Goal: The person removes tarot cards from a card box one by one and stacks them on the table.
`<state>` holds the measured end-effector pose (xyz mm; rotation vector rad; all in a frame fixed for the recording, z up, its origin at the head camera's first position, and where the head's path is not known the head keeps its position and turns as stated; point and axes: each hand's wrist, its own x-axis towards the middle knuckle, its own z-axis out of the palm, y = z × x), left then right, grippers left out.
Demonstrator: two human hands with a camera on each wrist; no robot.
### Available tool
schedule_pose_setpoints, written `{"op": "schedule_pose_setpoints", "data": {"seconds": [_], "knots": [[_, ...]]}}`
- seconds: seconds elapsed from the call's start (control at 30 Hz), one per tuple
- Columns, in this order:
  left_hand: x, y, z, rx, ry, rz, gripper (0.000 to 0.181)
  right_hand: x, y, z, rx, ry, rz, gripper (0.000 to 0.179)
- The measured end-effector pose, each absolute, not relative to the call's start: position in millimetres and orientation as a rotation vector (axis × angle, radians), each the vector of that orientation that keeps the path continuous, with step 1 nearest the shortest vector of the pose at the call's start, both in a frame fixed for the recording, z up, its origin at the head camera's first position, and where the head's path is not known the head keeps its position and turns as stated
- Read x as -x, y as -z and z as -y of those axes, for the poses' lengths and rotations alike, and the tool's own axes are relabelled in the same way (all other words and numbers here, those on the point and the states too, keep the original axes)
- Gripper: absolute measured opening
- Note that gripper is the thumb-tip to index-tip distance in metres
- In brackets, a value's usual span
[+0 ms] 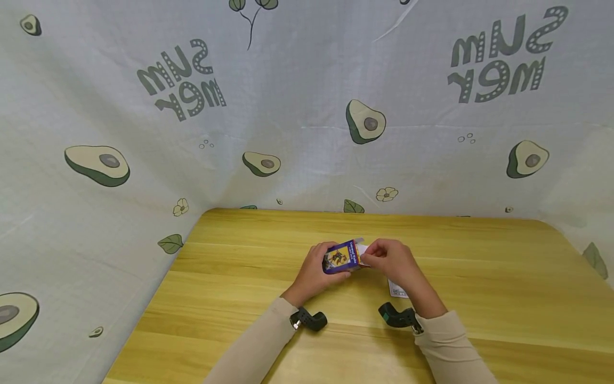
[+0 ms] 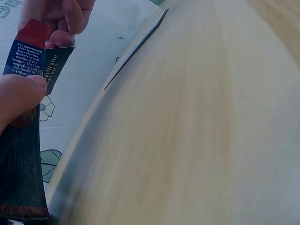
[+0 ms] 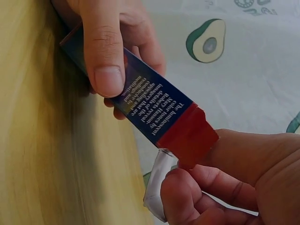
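Observation:
My left hand point(image 1: 314, 272) grips a dark blue card box point(image 1: 339, 258), its front picture up and the words "Universal Waite" near the opened end. Its thumb point(image 3: 108, 77) presses on the narrow printed side. At that end, a red flap point(image 3: 190, 136) sticks out. Thumb and bent fingers of my right hand point(image 1: 390, 258) pinch a white flap point(image 3: 161, 183) of the box there; the red flap hides part of the fingers in the right wrist view. Below the right hand, a pale printed card point(image 1: 397, 289) lies on the table, partly covered by the wrist.
The wooden table point(image 1: 230, 277) ends at the back against a pale curtain point(image 1: 297, 133) printed with avocados. From the left wrist, a thin flat bent edge point(image 2: 138, 47) shows on the tabletop. Black wrist cameras point(image 1: 314, 321) jut inward from both forearms.

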<state>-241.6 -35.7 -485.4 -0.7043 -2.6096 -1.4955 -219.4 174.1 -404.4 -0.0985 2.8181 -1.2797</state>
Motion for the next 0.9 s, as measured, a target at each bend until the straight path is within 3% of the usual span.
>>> {"op": "schedule_pose_setpoints", "data": {"seconds": [0.9], "knots": [[244, 483, 34, 0.689, 1.450, 2.628, 0.069, 229, 417, -175, 0.098, 1.243, -2.816, 0.019]]}}
